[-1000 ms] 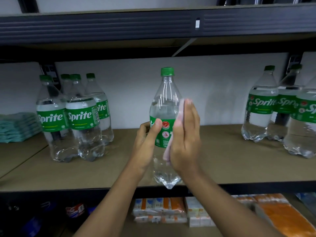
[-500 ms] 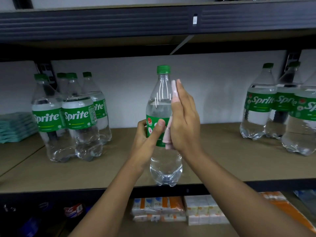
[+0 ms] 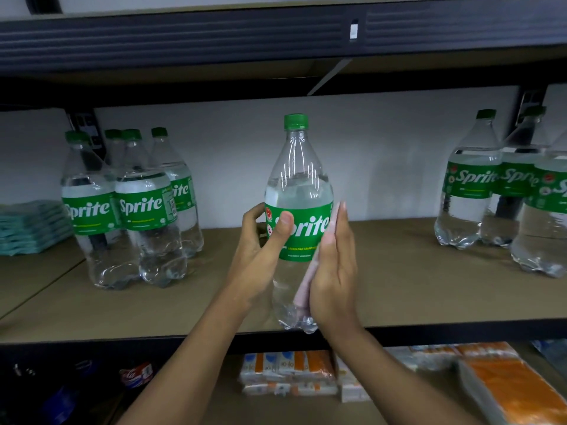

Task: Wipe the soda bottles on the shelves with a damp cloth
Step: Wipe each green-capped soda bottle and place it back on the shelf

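A clear Sprite bottle (image 3: 297,185) with a green cap and green label stands upright at the front of the brown shelf (image 3: 399,289), its logo facing me. My left hand (image 3: 264,250) grips it at the label, thumb across the logo. My right hand (image 3: 336,268) lies flat with straight fingers against the bottle's right side and presses a pale pink cloth (image 3: 303,291) onto it. Most of the cloth is hidden between palm and bottle.
Several Sprite bottles (image 3: 135,210) stand grouped at the left and three more Sprite bottles (image 3: 503,185) at the right. Folded teal cloths (image 3: 27,225) are stacked at the far left. A dark upper shelf beam (image 3: 276,35) hangs overhead. Orange and white packs (image 3: 294,372) fill the lower shelf.
My right hand slid the cloth up toward the bottle's neck, then down its right side. My left hand turned the bottle so its logo faces me.
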The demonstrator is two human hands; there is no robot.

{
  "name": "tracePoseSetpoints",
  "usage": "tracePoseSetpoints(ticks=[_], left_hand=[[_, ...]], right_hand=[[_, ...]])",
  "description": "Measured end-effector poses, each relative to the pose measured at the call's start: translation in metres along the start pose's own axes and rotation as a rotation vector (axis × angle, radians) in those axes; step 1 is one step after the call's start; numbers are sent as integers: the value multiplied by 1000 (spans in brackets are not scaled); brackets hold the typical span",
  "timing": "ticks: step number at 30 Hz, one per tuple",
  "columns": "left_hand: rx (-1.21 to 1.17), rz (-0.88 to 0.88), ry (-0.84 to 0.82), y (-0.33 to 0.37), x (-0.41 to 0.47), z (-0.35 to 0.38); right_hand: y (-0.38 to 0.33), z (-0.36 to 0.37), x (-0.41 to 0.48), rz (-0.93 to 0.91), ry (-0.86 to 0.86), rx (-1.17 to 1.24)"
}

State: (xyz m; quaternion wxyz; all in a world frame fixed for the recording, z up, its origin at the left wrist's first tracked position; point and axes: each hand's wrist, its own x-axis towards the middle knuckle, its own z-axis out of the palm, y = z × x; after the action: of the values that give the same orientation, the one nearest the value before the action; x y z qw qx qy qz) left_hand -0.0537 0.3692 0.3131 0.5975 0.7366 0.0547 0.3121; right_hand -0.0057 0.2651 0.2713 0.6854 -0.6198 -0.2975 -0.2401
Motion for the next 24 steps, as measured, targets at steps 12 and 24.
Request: tracePoseSetpoints(ticks=[12,24], left_hand=[[-19,-66,-61,15,5,-11],[-77,25,-211,25,-6,-22]], right_hand=[[1,0,8,50,-19,80],[-62,-5,60,15,-16,137]])
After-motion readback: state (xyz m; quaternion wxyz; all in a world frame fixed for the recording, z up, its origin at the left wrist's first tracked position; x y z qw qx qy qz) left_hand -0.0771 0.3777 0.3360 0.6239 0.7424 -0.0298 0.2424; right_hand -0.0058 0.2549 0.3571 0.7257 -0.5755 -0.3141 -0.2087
